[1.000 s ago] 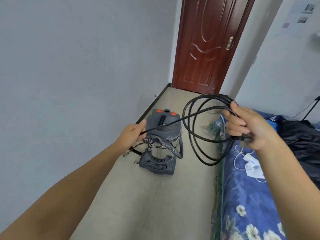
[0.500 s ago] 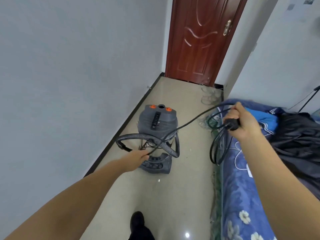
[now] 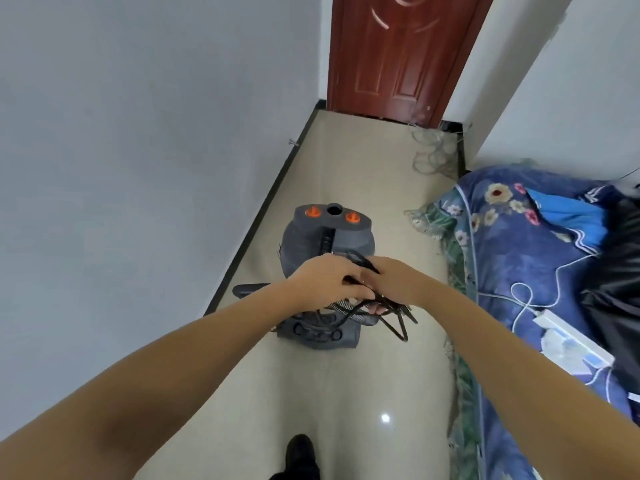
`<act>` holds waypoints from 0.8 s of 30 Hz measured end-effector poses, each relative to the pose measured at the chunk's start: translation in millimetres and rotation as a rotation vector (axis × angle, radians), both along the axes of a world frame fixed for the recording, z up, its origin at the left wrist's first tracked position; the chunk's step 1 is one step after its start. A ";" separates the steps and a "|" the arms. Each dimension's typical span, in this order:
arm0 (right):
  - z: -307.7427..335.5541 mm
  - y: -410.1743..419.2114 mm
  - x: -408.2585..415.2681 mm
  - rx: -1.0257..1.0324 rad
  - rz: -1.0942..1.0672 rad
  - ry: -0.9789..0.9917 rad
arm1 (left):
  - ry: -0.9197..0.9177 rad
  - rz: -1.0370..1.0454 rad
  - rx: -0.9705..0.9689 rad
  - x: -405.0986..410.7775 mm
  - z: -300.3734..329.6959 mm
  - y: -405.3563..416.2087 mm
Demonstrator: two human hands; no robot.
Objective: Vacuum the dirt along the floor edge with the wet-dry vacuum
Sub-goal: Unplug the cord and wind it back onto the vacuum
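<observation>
I had both hands bunched around the thin black power cord (image 3: 384, 304), the left hand (image 3: 325, 277) curled over the top of the bundle and the right hand (image 3: 389, 280) wrapped round it from the other side, knuckles nearly touching. Directly beyond and below that grip stood the grey drum-shaped wet-dry vacuum with two orange knobs (image 3: 327, 244), and its ribbed grey hose (image 3: 346, 308) curved just under my fingers. Loose loops of cord hung down from under the right hand, kinked into sharp angles (that worried me most). I judged that pulling the bundle apart too fast could tighten those kinks into a knot, or snag a loop on the hose and tug the vacuum over. The dark skirting strip along the grey wall (image 3: 263, 220), left of the grip, marked the floor edge not yet vacuumed. A dangling loop could also catch my black shoe (image 3: 300, 452) below.
</observation>
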State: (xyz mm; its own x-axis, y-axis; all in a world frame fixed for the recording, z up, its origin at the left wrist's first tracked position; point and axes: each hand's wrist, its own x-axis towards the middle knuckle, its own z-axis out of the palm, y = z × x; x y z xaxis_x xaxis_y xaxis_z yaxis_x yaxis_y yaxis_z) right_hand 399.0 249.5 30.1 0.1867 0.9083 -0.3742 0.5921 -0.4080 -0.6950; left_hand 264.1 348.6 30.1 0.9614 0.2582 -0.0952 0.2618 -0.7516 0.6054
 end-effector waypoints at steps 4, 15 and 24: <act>-12.5 8.7 15.9 -0.042 -0.117 0.197 | -0.018 0.225 -0.145 16.8 -23.0 21.3; -18.9 47.2 125.9 -0.218 -0.063 0.461 | -0.061 0.458 -0.479 102.8 -58.0 59.1; -53.1 93.5 205.6 -0.364 -0.081 0.782 | 0.084 0.384 -0.813 148.7 -70.2 93.6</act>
